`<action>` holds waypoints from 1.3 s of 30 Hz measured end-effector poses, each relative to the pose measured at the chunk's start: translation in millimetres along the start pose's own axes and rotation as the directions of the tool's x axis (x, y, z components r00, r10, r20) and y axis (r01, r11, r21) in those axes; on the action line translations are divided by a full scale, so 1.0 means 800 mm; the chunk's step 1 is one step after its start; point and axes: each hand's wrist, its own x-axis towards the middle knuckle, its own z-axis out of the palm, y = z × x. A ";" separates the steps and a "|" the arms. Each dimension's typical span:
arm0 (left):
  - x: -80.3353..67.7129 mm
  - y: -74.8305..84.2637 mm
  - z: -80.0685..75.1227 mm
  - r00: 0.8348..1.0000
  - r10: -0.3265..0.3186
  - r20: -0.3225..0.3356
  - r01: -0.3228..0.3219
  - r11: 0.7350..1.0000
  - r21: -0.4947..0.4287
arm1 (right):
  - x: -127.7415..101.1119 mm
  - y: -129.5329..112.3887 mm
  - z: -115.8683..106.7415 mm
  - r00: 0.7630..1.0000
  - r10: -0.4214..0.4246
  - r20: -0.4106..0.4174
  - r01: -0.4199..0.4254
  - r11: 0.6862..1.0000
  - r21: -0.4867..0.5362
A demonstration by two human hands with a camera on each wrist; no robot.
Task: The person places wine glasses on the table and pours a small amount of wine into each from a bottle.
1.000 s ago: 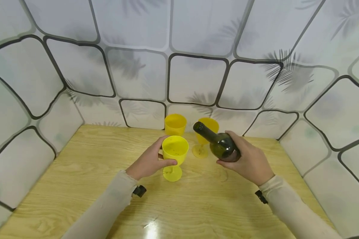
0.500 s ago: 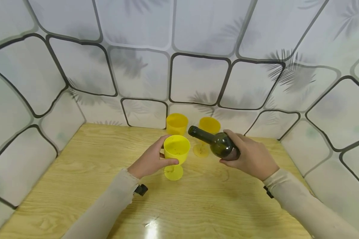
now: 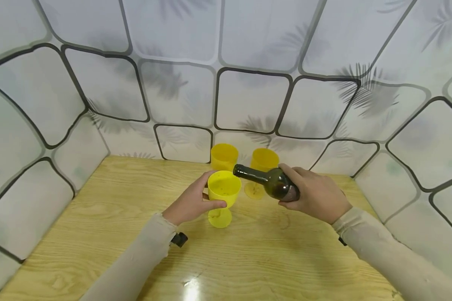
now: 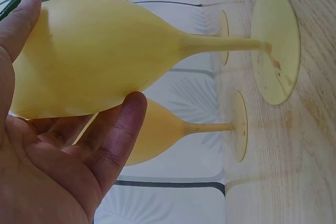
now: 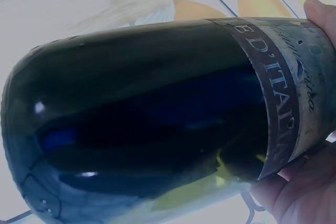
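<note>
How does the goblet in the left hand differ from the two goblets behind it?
The front goblet is gripped at the bowl by the left hand; the two back goblets stand untouched by the wall. The bottle in the right hand tilts its mouth toward the front goblet only. All three are yellow, stemmed and upright.

- Two goblets [image 3: 224,156] [image 3: 264,159] stand close to the wall [image 3: 248,100], blocking the far middle.
- Bare table [image 3: 98,209] lies open left, right and near.
</note>
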 end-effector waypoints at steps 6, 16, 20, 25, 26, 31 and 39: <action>0.001 -0.001 0.000 1.000 0.001 0.004 -0.001 1.000 0.004 | 0.004 0.000 0.000 0.999 -0.017 0.039 0.018 0.999 -0.031; 0.002 -0.002 0.002 1.000 0.003 0.015 -0.003 1.000 -0.009 | 0.008 -0.003 0.000 0.994 -0.033 0.101 0.039 0.997 -0.059; 0.001 -0.001 0.002 1.000 -0.002 0.015 0.003 1.000 -0.015 | 0.011 -0.005 -0.003 0.993 -0.039 0.110 0.047 0.997 -0.067; 0.001 -0.001 0.000 1.000 0.000 0.012 0.000 1.000 -0.007 | 0.015 -0.007 -0.005 0.991 -0.039 0.128 0.047 0.997 -0.066; 0.001 -0.001 0.000 1.000 0.001 0.012 0.000 1.000 -0.006 | 0.016 -0.007 -0.006 0.990 -0.039 0.133 0.048 0.997 -0.067; 0.002 -0.001 -0.001 1.000 0.008 0.017 -0.007 1.000 -0.010 | 0.020 -0.007 -0.008 0.988 -0.056 0.143 0.068 0.995 -0.079; 0.001 -0.001 -0.003 1.000 0.013 0.015 -0.013 1.000 -0.007 | 0.025 -0.009 -0.010 0.986 -0.083 0.147 0.099 0.989 -0.108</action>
